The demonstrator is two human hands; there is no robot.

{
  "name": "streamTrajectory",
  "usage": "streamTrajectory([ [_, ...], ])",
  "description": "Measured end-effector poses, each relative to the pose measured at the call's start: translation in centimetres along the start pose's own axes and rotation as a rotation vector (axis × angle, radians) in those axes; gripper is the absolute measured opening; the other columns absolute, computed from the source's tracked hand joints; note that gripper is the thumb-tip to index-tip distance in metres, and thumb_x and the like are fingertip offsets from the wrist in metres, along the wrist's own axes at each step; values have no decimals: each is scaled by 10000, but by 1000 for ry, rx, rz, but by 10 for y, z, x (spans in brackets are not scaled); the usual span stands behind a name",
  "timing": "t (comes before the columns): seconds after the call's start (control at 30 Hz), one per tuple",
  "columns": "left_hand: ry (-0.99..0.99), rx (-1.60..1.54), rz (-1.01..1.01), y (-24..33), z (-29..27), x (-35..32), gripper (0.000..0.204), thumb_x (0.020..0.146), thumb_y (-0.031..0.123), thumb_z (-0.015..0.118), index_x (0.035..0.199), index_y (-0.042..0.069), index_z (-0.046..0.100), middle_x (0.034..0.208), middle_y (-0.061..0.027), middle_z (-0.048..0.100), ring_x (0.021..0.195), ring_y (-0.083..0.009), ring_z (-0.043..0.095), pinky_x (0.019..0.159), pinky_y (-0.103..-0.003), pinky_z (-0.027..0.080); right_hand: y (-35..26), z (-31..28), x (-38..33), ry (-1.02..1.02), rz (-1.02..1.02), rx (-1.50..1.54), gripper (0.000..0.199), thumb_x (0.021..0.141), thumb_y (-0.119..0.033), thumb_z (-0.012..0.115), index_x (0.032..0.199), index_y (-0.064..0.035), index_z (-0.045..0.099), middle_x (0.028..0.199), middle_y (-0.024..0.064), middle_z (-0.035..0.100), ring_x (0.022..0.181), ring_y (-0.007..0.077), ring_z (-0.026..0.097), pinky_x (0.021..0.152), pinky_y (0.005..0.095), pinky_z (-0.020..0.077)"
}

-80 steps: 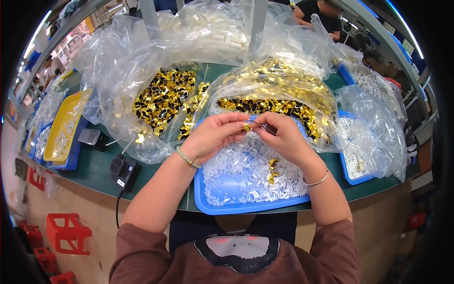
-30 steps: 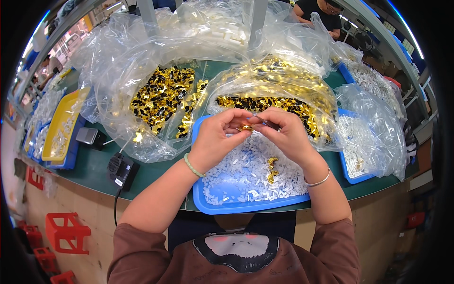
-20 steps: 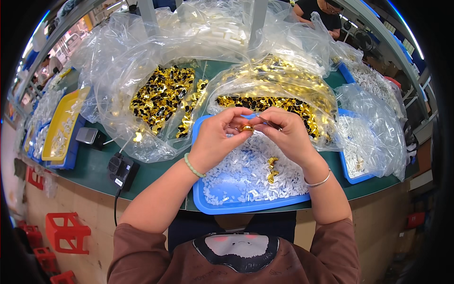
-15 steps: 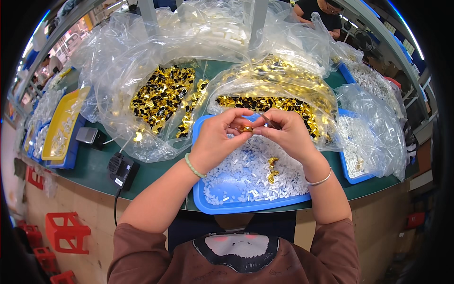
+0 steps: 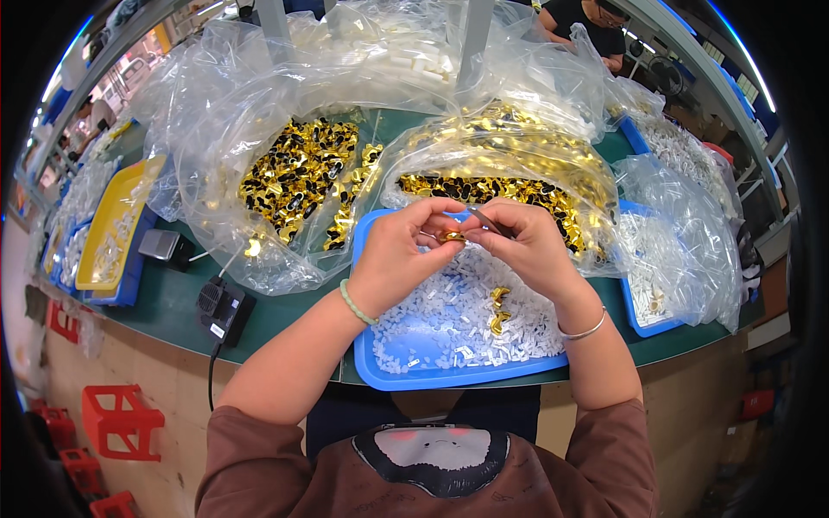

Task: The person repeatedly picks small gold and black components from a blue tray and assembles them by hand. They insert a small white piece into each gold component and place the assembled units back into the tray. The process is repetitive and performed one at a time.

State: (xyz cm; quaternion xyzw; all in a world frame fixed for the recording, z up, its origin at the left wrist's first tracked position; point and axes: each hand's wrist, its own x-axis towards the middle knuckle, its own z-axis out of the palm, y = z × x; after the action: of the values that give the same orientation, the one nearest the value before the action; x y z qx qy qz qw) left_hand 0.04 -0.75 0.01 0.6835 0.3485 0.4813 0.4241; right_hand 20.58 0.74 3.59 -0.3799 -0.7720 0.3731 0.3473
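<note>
Over the blue tray (image 5: pixel 406 379), my two hands meet close together. My left hand (image 5: pixel 400 250) is closed, its thumb and fingers pinching a small shiny gold piece (image 5: pixel 450 236). My right hand (image 5: pixel 529 249) grips a slim grey metal tool (image 5: pixel 489 222), which looks like tweezers; its tip by the gold piece is partly hidden by fingers. Below them, small white plastic pieces (image 5: pixel 440 315) cover much of the tray. A few curved gold pieces (image 5: pixel 498 312) lie on top of these, right of the middle.
Clear plastic bags of gold-and-black pieces lie behind the tray, left (image 5: pixel 298 177) and right (image 5: pixel 518 186). A black corded device (image 5: pixel 226 311) sits at left, near a yellow tray (image 5: pixel 108 242). Another blue tray (image 5: pixel 654 330) stands right. Across the table is another person (image 5: pixel 587 30).
Almost nothing differs. The metal tool has tilted slightly in my right fingers, while both hands stay in place around the gold piece.
</note>
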Motion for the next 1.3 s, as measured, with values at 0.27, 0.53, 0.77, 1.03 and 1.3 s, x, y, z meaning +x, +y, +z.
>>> streamTrajectory([
  [0.27, 38, -44, 12, -3, 3, 1, 387, 828, 22, 712, 1201, 22, 611, 1007, -80, 725, 855, -85, 670, 753, -233, 546, -3, 2, -2, 52, -68, -56, 124, 844, -24, 694, 965, -25, 719, 812, 25, 626, 687, 91, 550, 611, 245, 439],
  [0.53, 78, -134, -43, -4, 3, 0, 381, 820, -1, 719, 1187, 20, 618, 983, -76, 722, 840, -81, 668, 745, -225, 549, -2, 14, -4, 210, -302, -328, 147, 776, 2, 715, 916, -25, 679, 836, 99, 643, 709, 230, 645, 609, 305, 502],
  [0.77, 85, -184, -60, 2, 4, 0, 367, 831, -33, 695, 1186, 0, 610, 1002, -94, 724, 866, -87, 676, 772, -232, 558, -3, 22, -6, 267, -346, -371, 179, 752, 21, 716, 914, -34, 664, 868, 93, 648, 708, 234, 659, 598, 306, 519],
  [1.03, 164, -223, -78, 1, 4, 1, 333, 841, -33, 688, 1165, -19, 609, 1005, -111, 719, 875, -106, 685, 786, -230, 561, 2, 24, -6, 269, -426, -362, 196, 763, 39, 704, 940, -34, 665, 945, 87, 655, 737, 224, 669, 616, 309, 531],
  [1.3, 167, -199, -73, -1, 1, 1, 336, 854, 3, 709, 1172, -26, 603, 1026, -103, 699, 914, -115, 676, 821, -236, 554, 2, 14, -2, 122, -278, -138, 199, 845, 27, 656, 1039, -13, 679, 1022, 103, 645, 699, 178, 617, 609, 273, 495],
])
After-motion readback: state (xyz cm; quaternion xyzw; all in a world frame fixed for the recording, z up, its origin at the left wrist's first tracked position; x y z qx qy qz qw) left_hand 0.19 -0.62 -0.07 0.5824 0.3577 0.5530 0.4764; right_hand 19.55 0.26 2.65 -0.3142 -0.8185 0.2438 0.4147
